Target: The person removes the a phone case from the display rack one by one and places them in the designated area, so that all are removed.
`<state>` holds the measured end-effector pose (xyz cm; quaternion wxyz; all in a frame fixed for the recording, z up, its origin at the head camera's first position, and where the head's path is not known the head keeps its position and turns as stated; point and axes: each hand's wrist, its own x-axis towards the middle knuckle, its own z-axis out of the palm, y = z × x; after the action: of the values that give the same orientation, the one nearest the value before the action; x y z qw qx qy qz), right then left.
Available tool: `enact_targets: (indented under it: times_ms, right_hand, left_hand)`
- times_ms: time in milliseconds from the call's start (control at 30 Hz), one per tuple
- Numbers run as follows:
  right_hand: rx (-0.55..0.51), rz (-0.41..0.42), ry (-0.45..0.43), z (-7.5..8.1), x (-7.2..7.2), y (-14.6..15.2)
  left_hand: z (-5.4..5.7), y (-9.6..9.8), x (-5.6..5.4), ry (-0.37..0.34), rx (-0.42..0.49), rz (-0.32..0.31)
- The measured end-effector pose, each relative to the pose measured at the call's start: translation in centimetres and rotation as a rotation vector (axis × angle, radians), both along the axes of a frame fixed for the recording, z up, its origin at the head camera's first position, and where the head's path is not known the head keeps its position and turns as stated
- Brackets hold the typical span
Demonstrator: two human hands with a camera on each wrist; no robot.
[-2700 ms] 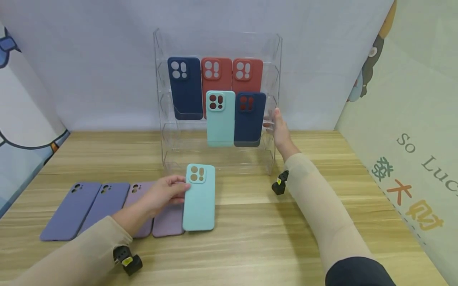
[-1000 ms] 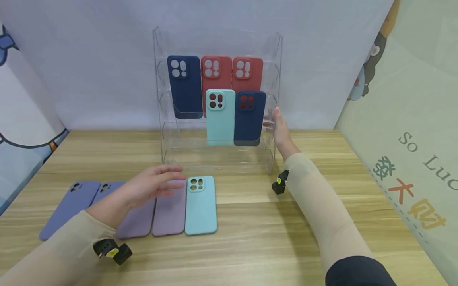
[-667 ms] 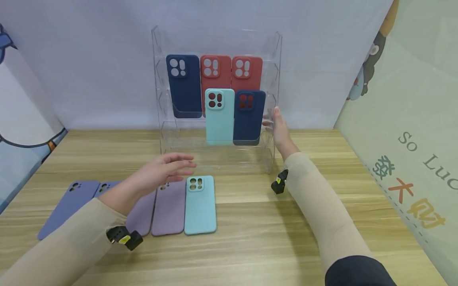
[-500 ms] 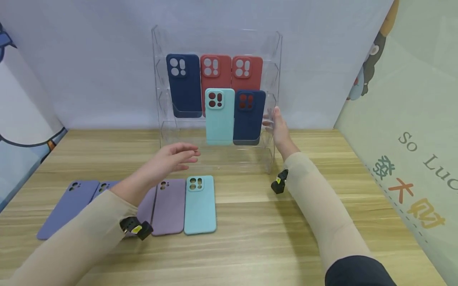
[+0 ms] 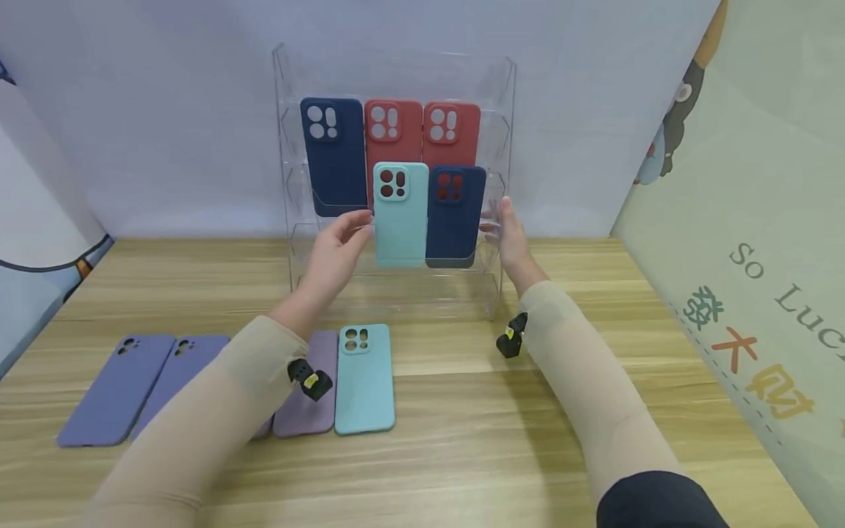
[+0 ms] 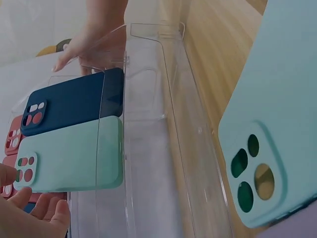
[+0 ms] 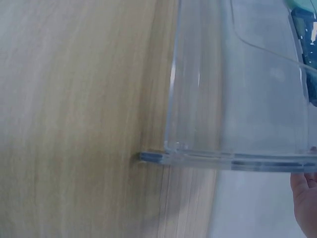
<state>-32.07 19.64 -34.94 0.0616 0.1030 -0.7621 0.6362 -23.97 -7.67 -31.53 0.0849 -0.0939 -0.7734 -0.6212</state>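
Observation:
My left hand [image 5: 333, 257] is raised to the mint phone case [image 5: 401, 220] standing on the clear display rack [image 5: 389, 290]. Its thumb and forefinger are parted right at the case's left edge; in the left wrist view the fingers [image 6: 47, 208] lie beside the camera cutouts. My right hand [image 5: 515, 242] holds the rack's right side, fingers seen through the clear panel. Beside the mint case stands a navy case [image 5: 455, 220]; behind them on a higher tier are another navy case [image 5: 335, 161] and two red cases [image 5: 394, 147].
On the wooden table [image 5: 462, 440] in front of the rack, a light blue case [image 5: 364, 381] lies at the right end of a row of purple cases [image 5: 119, 389]. My left sleeve [image 5: 205, 411] covers part of that row. A white cloth [image 5: 185, 147] hangs behind.
My left hand has laid the light blue case down on the table, let go, and moved up and right to the mint case on the rack. The right hand keeps its place.

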Motion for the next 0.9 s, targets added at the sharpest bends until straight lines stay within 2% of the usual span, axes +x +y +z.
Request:
enact_targets:
  times_ms: [167,567,733,900]
  right_hand:
    - [0.014,-0.002,0.002,0.1,0.1,0.0]
    - [0.02,0.025,-0.022,0.3,0.2,0.1]
    - [0.002,0.011,-0.042,0.3,0.2,0.0]
    - [-0.005,0.004,-0.057,0.3,0.3,0.0]
  left_hand:
    - [0.2,0.9,-1.2,0.046,0.043,0.026]
    - [0.6,1.1,-2.5,0.025,0.042,0.056]
    - [0.9,1.1,-2.7,0.027,-0.013,0.053]
    - [0.8,1.0,-2.9,-0.046,-0.131,0.007]
